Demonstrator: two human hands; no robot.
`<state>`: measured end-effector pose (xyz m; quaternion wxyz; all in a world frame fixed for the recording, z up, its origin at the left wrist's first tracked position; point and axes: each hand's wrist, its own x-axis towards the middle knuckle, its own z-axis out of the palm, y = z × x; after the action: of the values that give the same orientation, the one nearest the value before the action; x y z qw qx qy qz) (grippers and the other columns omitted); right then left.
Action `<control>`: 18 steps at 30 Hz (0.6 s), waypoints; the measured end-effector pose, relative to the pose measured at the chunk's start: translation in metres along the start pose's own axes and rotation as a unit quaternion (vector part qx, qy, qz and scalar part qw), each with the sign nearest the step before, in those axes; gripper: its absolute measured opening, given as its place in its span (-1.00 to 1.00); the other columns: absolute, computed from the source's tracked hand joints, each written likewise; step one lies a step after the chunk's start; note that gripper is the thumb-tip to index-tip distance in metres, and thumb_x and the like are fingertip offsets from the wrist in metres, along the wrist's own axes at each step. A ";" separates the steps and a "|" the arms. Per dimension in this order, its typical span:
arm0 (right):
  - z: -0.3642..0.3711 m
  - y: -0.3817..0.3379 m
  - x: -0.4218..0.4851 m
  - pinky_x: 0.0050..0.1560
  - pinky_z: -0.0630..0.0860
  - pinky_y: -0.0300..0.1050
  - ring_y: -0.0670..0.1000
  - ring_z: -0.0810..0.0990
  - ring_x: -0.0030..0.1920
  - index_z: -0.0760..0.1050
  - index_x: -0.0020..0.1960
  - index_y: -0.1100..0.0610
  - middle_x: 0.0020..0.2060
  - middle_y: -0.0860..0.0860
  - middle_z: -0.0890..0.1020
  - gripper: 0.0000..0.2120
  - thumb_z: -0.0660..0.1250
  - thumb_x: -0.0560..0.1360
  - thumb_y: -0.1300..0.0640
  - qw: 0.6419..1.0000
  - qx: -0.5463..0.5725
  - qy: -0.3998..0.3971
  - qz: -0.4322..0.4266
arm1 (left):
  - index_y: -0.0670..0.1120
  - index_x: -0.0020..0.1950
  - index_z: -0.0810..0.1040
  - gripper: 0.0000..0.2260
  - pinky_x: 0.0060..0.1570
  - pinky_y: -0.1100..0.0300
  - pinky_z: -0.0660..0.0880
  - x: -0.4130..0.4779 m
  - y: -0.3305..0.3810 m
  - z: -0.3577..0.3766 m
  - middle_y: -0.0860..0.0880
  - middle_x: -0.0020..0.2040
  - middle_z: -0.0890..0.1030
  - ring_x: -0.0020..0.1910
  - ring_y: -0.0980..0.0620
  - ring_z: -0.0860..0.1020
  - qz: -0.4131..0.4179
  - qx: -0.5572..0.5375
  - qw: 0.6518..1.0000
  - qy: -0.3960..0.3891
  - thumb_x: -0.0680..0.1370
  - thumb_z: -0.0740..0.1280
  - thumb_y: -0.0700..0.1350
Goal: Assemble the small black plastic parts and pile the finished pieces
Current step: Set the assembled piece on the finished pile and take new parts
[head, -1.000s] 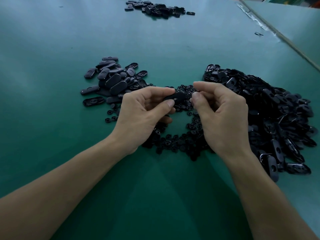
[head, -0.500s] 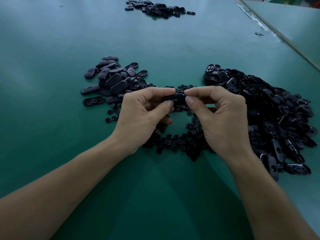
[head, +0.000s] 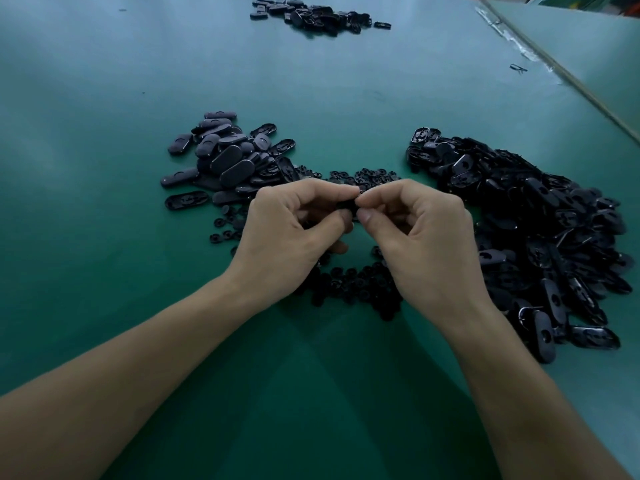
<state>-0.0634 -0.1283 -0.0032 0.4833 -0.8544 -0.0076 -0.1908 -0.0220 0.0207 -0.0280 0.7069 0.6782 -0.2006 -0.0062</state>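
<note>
- Left hand pinches a black piece between its thumb and first finger. Its other fingers curl under.
- Right hand pinches the same piece from the other side. The fingertips of the two hands almost touch.
- The piece sits in the middle, between the hands, and fingers hide most of it. I cannot tell if its parts have clicked together yet.
- I think two parts are being pushed into one. To do it well, line them up straight, squeeze evenly from both sides, and do not let them twist.
- Small round bits lie on the green surface, right under the hands. A dropped part would get lost among them.
- An oval pile lies just past the left hand. It is probably the finished pile, so the piece likely goes there next.
- A big heap lies beside the right hand. That wrist is close and could knock it.
- A far pile lies well away at the top, and one lone bit lies off to the right.
</note>
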 end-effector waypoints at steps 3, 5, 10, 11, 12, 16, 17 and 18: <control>0.000 0.000 -0.001 -0.11 0.57 -0.29 -0.16 0.65 -0.18 0.62 -0.09 -0.05 -0.25 -0.19 0.67 -0.80 0.43 0.53 0.26 1.000 -0.009 -0.003 -0.003 | -0.06 0.05 0.68 -0.77 -0.24 0.20 0.63 0.000 0.000 0.000 -0.04 -0.14 0.73 -0.19 0.03 0.70 0.001 0.006 1.000 -0.002 0.53 0.41 -0.36; 0.000 0.000 -0.001 -0.11 0.56 -0.30 -0.17 0.65 -0.18 0.61 -0.10 -0.05 -0.25 -0.18 0.66 -0.79 0.42 0.53 0.27 1.000 -0.008 -0.007 0.000 | -0.06 0.05 0.68 -0.77 -0.24 0.20 0.63 -0.001 0.001 0.000 -0.03 -0.14 0.73 -0.20 0.04 0.70 0.000 0.009 1.000 -0.003 0.53 0.41 -0.36; 0.000 0.000 -0.001 -0.12 0.56 -0.30 -0.17 0.65 -0.18 0.57 -0.13 -0.09 -0.26 -0.17 0.66 -0.75 0.43 0.53 0.27 1.000 0.002 -0.002 0.015 | -0.03 0.06 0.68 -0.78 -0.23 0.19 0.63 -0.001 0.001 -0.001 -0.03 -0.13 0.73 -0.19 0.03 0.70 0.003 0.022 1.000 -0.014 0.52 0.42 -0.30; 0.000 0.000 -0.001 -0.14 0.56 -0.28 -0.16 0.64 -0.19 0.55 -0.14 -0.10 -0.27 -0.16 0.65 -0.75 0.44 0.52 0.25 1.000 -0.002 0.005 0.019 | -0.03 0.06 0.68 -0.79 -0.23 0.20 0.63 -0.001 0.001 -0.001 -0.03 -0.12 0.73 -0.19 0.04 0.69 0.004 0.026 1.000 -0.016 0.52 0.42 -0.30; 0.001 0.000 -0.002 -0.16 0.55 -0.27 -0.14 0.63 -0.20 0.53 -0.16 -0.10 -0.28 -0.15 0.64 -0.75 0.44 0.52 0.24 1.000 -0.009 0.013 0.021 | -0.03 0.06 0.68 -0.79 -0.23 0.20 0.63 -0.001 0.000 -0.001 -0.03 -0.12 0.73 -0.20 0.04 0.69 0.005 0.031 0.999 -0.017 0.51 0.43 -0.30; 0.005 0.000 -0.004 -0.29 0.48 -0.30 -0.13 0.59 -0.29 0.47 -0.21 -0.09 -0.33 -0.13 0.62 -0.74 0.46 0.49 0.20 0.999 -0.030 0.035 0.017 | 0.00 0.05 0.67 -0.77 -0.25 0.23 0.62 -0.001 0.000 -0.002 -0.04 -0.14 0.72 -0.26 0.07 0.67 0.014 0.056 0.998 -0.020 0.53 0.44 -0.32; 0.006 0.000 -0.004 -0.31 0.46 -0.32 -0.13 0.59 -0.30 0.47 -0.22 -0.08 -0.33 -0.14 0.62 -0.74 0.47 0.49 0.20 0.999 -0.034 0.040 0.012 | 0.01 0.04 0.67 -0.76 -0.26 0.23 0.62 -0.001 0.000 -0.002 -0.03 -0.15 0.71 -0.26 0.07 0.66 0.014 0.060 0.998 -0.020 0.53 0.44 -0.32; 0.007 -0.001 -0.005 -0.31 0.46 -0.32 -0.13 0.59 -0.31 0.48 -0.22 -0.07 -0.33 -0.14 0.62 -0.75 0.47 0.48 0.20 0.998 -0.039 0.046 0.007 | 0.01 0.04 0.66 -0.76 -0.26 0.24 0.62 0.000 0.000 -0.002 -0.03 -0.15 0.71 -0.27 0.07 0.66 0.013 0.061 0.998 -0.019 0.53 0.43 -0.33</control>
<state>-0.0660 -0.1213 -0.0071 0.4508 -0.8628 0.0277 -0.2271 -0.0219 0.0223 -0.0283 0.6606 0.7169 -0.2227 0.0024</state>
